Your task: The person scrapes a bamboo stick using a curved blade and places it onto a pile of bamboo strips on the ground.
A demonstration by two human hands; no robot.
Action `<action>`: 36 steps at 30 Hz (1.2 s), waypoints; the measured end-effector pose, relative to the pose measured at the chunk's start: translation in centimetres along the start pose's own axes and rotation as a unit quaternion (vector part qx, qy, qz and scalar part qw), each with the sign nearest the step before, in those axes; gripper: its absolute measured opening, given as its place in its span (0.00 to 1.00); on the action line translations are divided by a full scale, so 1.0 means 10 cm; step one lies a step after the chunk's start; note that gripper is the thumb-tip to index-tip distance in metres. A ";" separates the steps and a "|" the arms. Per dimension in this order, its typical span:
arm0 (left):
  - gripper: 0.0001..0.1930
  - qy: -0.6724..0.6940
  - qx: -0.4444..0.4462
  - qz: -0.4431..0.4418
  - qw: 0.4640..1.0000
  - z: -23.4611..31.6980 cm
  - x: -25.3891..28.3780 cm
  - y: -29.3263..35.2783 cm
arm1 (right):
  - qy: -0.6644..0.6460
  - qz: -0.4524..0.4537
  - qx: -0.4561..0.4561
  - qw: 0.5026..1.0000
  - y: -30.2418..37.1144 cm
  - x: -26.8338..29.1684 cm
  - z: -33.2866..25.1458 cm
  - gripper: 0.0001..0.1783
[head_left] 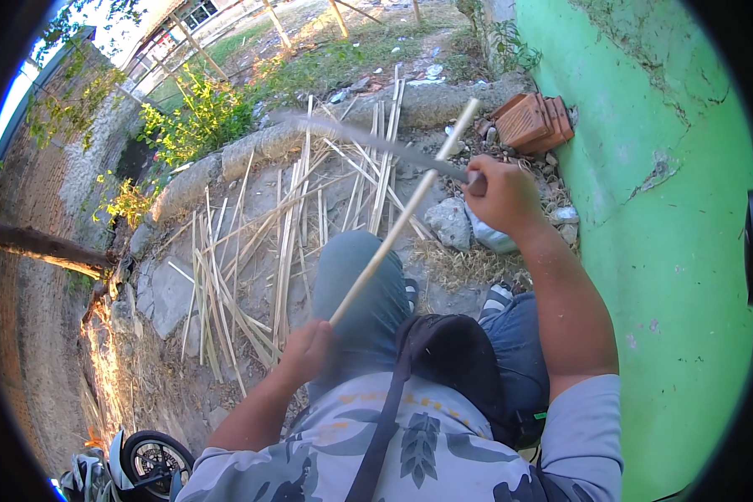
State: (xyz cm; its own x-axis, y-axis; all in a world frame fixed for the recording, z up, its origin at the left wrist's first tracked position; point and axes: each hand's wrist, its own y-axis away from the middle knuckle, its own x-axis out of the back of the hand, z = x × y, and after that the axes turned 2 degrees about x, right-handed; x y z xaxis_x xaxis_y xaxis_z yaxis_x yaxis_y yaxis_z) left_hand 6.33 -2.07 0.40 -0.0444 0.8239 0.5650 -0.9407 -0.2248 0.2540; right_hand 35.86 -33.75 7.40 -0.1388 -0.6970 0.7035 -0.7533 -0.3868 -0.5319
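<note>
My left hand [306,350] is closed around the lower end of a long pale wooden stick, probably bamboo [385,244], which slants up to the right across my knee. My right hand [504,191] grips the dark handle of a long-bladed knife [376,144]. Its blade points to the far left, blurred toward the tip, and crosses the stick near the stick's upper part. Whether the edge touches the stick, I cannot tell. Beyond my knees many thin split strips [289,243] lie scattered on the ground in loose, crossing bundles.
A green wall [661,276] runs along my right side. Stacked orange roof tiles [534,124] and rocks [449,222] lie beside it. A low concrete kerb [268,144] borders the strips. At left are a tree trunk [46,245] and a motorbike wheel [153,464]. A black bag [456,360] rests on my lap.
</note>
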 end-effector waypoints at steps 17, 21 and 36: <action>0.20 -0.029 -0.036 0.109 0.993 0.08 -0.15 0.05 | 0.031 -0.231 0.058 0.971 0.08 -0.38 -0.11 0.08; 0.17 -0.123 -0.026 0.072 0.989 0.47 -0.03 0.01 | 0.078 -0.273 0.094 0.954 0.08 -0.40 -0.29 0.09; 0.19 -0.112 -0.025 0.070 0.991 0.72 -0.15 -0.38 | 0.025 -0.193 -0.058 0.979 0.00 -0.34 0.11 0.08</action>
State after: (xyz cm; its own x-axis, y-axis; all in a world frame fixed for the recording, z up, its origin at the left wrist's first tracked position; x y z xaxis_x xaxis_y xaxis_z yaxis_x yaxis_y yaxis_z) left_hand 12.42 -6.19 4.18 -0.1061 0.6490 0.7533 -0.9463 -0.2985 0.1239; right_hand 37.06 -32.06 4.46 0.1414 -0.4802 0.8657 -0.8234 -0.5425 -0.1665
